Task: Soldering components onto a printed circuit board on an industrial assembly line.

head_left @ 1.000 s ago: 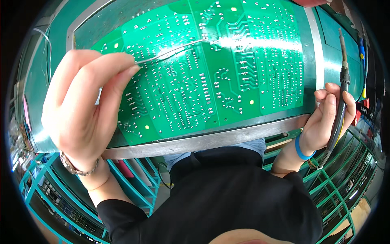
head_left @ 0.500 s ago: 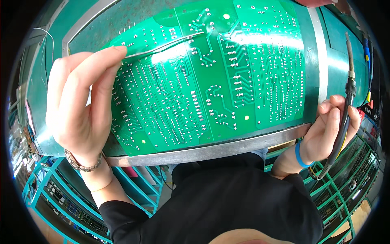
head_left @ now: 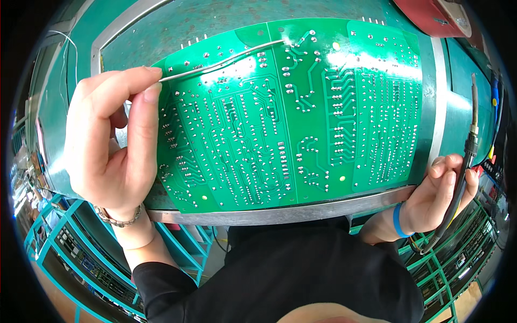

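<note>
A length of solder wire (head_left: 223, 63) is pinched between the thumb and index finger of my left hand (head_left: 116, 134). The wire runs right over a green circuit board (head_left: 318, 126), its tip at the board's upper middle; whether it touches is unclear. Rows of shiny solder joints cover the upward face of the board. My right hand (head_left: 439, 199), off the board's lower right corner, has its fingers curled round a soldering iron (head_left: 467, 145). The iron's tip points up and away, apart from the board and the wire.
A metal strip (head_left: 285, 208) edges the green bench along its near side. At the far right stands a red object (head_left: 431, 16). Teal metal racks (head_left: 59, 231) with boards in them lie below the bench on both sides. A thin loose wire (head_left: 72, 48) hangs at the far left.
The view has shifted, so the board sits lower and further right in it. My left thumb shows more against the wire. Both hands keep hold of the same things.
</note>
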A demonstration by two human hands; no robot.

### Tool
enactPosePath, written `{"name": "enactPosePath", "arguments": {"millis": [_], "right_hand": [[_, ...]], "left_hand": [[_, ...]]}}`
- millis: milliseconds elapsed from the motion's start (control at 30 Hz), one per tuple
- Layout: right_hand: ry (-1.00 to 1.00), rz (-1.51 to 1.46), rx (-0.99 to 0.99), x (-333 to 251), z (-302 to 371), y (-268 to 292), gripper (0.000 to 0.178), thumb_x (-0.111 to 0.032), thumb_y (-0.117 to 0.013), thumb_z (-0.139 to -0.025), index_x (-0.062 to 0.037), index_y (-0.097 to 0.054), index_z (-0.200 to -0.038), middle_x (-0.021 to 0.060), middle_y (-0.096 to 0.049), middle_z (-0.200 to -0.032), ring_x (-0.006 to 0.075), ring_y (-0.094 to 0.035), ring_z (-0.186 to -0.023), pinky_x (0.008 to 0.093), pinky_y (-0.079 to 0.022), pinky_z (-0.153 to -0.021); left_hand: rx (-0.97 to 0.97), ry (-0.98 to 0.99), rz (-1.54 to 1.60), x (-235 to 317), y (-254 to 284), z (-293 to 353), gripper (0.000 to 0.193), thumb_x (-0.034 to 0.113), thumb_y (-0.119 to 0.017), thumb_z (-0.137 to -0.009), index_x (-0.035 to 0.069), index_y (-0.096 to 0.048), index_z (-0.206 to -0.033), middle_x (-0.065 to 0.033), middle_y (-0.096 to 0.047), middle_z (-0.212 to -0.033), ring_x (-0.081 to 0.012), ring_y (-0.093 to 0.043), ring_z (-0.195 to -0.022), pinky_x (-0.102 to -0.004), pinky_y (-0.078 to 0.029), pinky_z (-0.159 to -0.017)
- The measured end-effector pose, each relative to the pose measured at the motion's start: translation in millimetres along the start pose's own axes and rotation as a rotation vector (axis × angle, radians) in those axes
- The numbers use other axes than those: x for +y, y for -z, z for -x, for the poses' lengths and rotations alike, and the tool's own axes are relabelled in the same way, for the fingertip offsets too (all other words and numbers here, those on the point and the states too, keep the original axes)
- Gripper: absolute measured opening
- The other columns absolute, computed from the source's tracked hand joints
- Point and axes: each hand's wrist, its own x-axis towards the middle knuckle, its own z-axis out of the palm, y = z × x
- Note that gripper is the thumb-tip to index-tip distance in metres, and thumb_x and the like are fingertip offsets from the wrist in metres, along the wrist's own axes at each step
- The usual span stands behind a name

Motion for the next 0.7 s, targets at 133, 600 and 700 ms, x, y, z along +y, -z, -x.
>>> {"name": "enactPosePath", "arguments": {"millis": [133,600,700], "right_hand": [[-0.004,0.001,-0.009,0.0,-0.4,0.5,0.031,0.001,-0.044,-0.084,-0.0037,-0.046,-0.115,0.0205,-0.055,-0.091,0.0173,-0.05,-0.067,0.0263,-0.042,-0.06],[0.004,-0.003,-0.009,0.3,0.3,-1.7,0.03,0.001,-0.043,-0.085,-0.0036,-0.046,-0.115,0.0202,-0.055,-0.091,0.0169,-0.05,-0.068,0.0261,-0.042,-0.061],[0.002,-0.005,0.006,0.4,1.0,-1.8,0.031,0.002,-0.044,-0.085,-0.0034,-0.046,-0.115,0.0205,-0.055,-0.091,0.0169,-0.051,-0.067,0.0259,-0.043,-0.061]], "left_hand": [[0.026,-0.005,0.013,-2.8,-0.4,0.1,0.013,-0.008,-0.063,-0.074,-0.003,-0.062,-0.085,-0.0077,-0.062,-0.079,-0.0099,-0.05,-0.061,-0.0181,-0.034,-0.046],[-0.01,-0.052,-0.028,0.2,1.5,-0.7,0.014,-0.009,-0.064,-0.071,-0.002,-0.062,-0.084,-0.0086,-0.062,-0.076,-0.0127,-0.053,-0.063,-0.0193,-0.036,-0.047],[-0.012,-0.052,-0.03,1.5,2.1,-0.4,0.015,-0.009,-0.064,-0.071,-0.002,-0.062,-0.084,-0.0085,-0.062,-0.076,-0.0127,-0.052,-0.062,-0.0196,-0.036,-0.048]]}}
